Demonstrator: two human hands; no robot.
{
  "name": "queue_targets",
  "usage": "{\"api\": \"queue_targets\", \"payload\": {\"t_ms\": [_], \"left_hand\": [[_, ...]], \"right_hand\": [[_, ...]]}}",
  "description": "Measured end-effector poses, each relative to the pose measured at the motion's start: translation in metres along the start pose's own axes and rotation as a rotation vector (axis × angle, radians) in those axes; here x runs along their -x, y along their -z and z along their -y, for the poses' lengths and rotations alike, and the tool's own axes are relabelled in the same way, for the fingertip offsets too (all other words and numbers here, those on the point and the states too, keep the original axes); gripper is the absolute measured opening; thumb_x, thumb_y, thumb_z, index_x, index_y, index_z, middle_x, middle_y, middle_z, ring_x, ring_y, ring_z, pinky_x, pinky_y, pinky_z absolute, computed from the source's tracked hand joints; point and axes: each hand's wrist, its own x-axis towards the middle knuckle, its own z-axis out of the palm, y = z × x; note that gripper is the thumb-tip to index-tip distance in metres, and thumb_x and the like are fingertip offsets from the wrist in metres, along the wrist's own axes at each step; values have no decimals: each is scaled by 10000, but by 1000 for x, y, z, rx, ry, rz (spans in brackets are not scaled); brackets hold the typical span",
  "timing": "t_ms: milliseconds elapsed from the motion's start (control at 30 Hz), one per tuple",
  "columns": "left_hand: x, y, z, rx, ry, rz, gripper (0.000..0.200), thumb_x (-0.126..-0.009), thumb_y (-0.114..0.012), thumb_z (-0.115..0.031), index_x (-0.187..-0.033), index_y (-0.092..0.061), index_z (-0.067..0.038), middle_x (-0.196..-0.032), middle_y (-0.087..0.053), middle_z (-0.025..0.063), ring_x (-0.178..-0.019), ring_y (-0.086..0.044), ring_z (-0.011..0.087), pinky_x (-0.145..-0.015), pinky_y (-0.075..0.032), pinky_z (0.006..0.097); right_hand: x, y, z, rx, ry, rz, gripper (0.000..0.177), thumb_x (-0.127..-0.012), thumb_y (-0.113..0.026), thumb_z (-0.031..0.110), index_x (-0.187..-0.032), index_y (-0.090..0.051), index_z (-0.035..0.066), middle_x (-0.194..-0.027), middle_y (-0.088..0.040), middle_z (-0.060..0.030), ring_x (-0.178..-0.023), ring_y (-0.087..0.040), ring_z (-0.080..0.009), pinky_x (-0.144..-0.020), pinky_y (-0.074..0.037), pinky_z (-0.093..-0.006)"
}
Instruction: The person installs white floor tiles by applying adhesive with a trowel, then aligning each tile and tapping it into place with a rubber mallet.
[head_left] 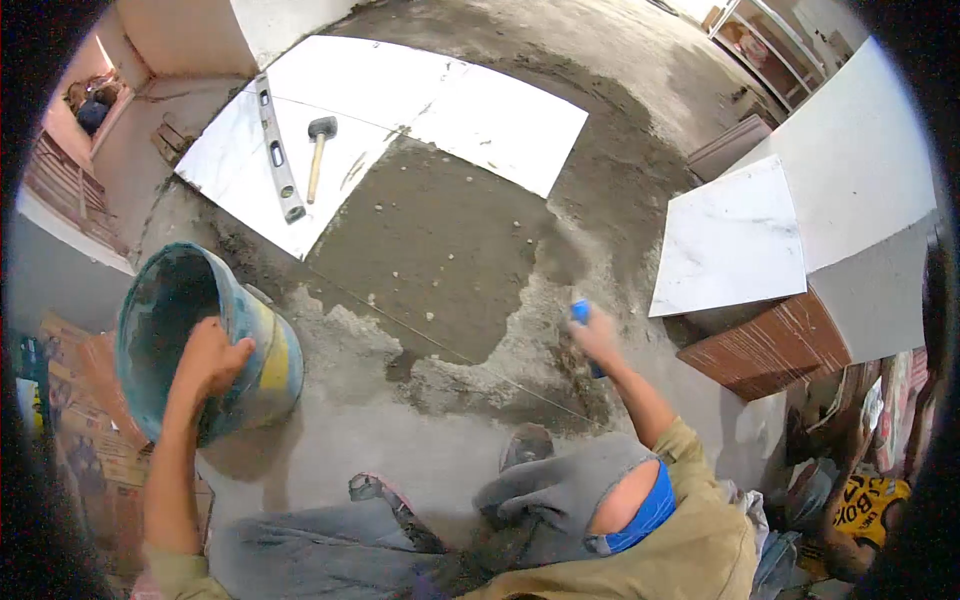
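Note:
My left hand (210,362) grips the rim of a teal bucket (165,300) with a yellow band, tilted on its side over the concrete floor at the left. My right hand (598,338) reaches forward, closed on a blue-handled tool (581,312) whose blade is hidden behind the hand. It is at the right edge of a dark, damp mortar bed (440,235). Lighter, lumpy mortar (500,365) lies along the bed's near edge, between my two hands.
White tiles (420,100) lie laid beyond the mortar, with a spirit level (278,150) and a rubber mallet (320,140) on them. Loose white tiles (730,240) rest on brown boxes (770,348) at the right. My feet (527,443) are at the near edge.

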Motion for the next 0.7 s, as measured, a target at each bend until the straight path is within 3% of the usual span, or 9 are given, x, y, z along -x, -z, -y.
{"api": "queue_targets", "payload": {"t_ms": [33, 100, 300, 400, 433, 467, 533, 600, 700], "left_hand": [[-2, -1, 10, 11, -5, -3, 368, -781, -685, -226, -949, -646, 99, -962, -645, 308, -954, -636, 427, -867, -496, 441], [-3, 0, 17, 15, -7, -8, 346, -771, -690, -207, -942, -645, 90, -936, -647, 303, -935, -644, 419, -850, -499, 439], [25, 17, -9, 36, -1, 204, 363, -772, -668, -246, -912, -621, 85, -846, -639, 289, -828, -637, 428, -775, -488, 473], [35, 0, 22, -117, -124, 188, 434, -791, -692, -349, -945, -654, 55, -847, -646, 278, -820, -647, 392, -751, -481, 477], [39, 12, 15, -162, 61, 322, 508, -796, -703, -454, -893, -646, 41, -805, -639, 251, -751, -621, 363, -735, -482, 455], [40, 19, 26, -118, -79, 308, 570, -844, -649, -535, -876, -621, 34, -849, -642, 245, -740, -603, 324, -698, -469, 456], [13, 34, 81, 424, 199, 639, 639, -952, -435, -620, -920, -651, -20, -863, -637, 113, -789, -607, 227, -740, -498, 394], [3, 56, 81, 806, 376, 451, 660, -928, -425, -669, -1050, -667, -68, -897, -642, 111, -880, -619, 193, -812, -502, 403], [-40, 43, 138, 328, 431, 229, 755, -874, -451, -723, -1219, -628, -76, -1058, -668, 169, -1016, -628, 270, -888, -488, 442]], "right_hand": [[0, 14, -17, -120, -257, -29, 270, -784, -620, 263, -896, -607, 17, -724, -632, -236, -730, -644, -394, -678, -513, -461], [-18, 20, -106, 31, -179, -230, 360, -798, -614, 311, -957, -616, -12, -786, -646, -259, -782, -644, -421, -728, -505, -486], [-17, 39, -150, 219, -246, -477, 340, -829, -615, 333, -877, -611, -4, -841, -660, -232, -794, -629, -435, -732, -492, -493], [-12, 56, -155, 338, -258, -146, 383, -878, -576, 375, -1018, -656, 28, -1005, -670, -202, -919, -631, -396, -782, -497, -459], [1, 61, -139, 191, -129, -253, 385, -881, -585, 366, -1101, -657, 59, -1043, -663, -199, -958, -627, -373, -803, -496, -443], [-2, 60, -159, 191, -81, -213, 387, -877, -604, 343, -1150, -646, 72, -995, -664, -200, -932, -632, -375, -806, -493, -451], [-4, 64, -188, 455, -158, -99, 395, -882, -607, 310, -1181, -617, 51, -1033, -665, -209, -931, -626, -404, -821, -485, -480], [-3, 80, -195, 600, -194, 14, 410, -888, -572, 403, -1127, -630, 75, -1060, -661, -238, -969, -637, -425, -836, -497, -507], [-6, 115, -126, 906, -228, 299, 431, -848, -634, 430, -1069, -651, 59, -978, -680, -232, -957, -650, -420, -815, -519, -502]]}}
